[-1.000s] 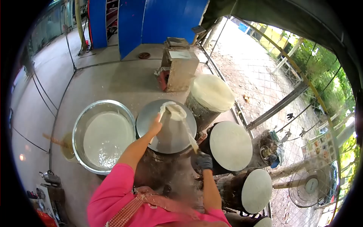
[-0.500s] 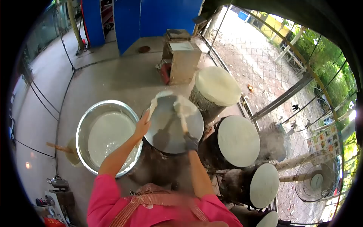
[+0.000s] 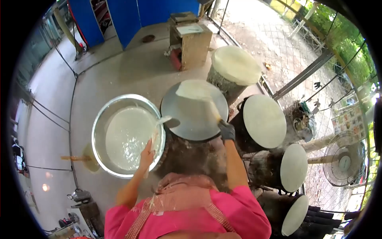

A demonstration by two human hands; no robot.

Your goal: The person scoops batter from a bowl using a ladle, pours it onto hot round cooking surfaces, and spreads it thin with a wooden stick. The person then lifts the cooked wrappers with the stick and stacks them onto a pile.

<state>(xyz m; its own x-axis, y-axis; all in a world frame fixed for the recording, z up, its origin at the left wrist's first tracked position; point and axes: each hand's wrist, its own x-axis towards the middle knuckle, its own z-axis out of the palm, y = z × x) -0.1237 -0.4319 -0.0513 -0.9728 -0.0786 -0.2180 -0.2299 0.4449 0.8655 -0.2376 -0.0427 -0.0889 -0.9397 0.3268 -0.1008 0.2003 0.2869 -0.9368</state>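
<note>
Bare and closed, my left hand [image 3: 147,156] grips a long batter-coated ladle [image 3: 156,133] at the right rim of a metal basin [image 3: 100,153]. White batter [image 3: 129,137] fills much of the basin. My right hand [image 3: 227,131], in a dark glove, is closed round the handle of a spreader [image 3: 213,109]. The spreader reaches over the round grey griddle [image 3: 191,127] in front of me. A patch of pale batter [image 3: 193,89] lies on the griddle's far part, at the spreader's head.
Barrel-like stoves with pale round tops [image 3: 236,65], [image 3: 264,121], [image 3: 294,168] curve along the right. Beyond them are a fan [image 3: 344,163] and a wire fence. A box-like stand [image 3: 194,44] is at the back, a kettle [image 3: 79,195] at lower left.
My left hand has moved left and down from the griddle to the basin's rim with the ladle. My right hand has moved right with the spreader. The view has shifted.
</note>
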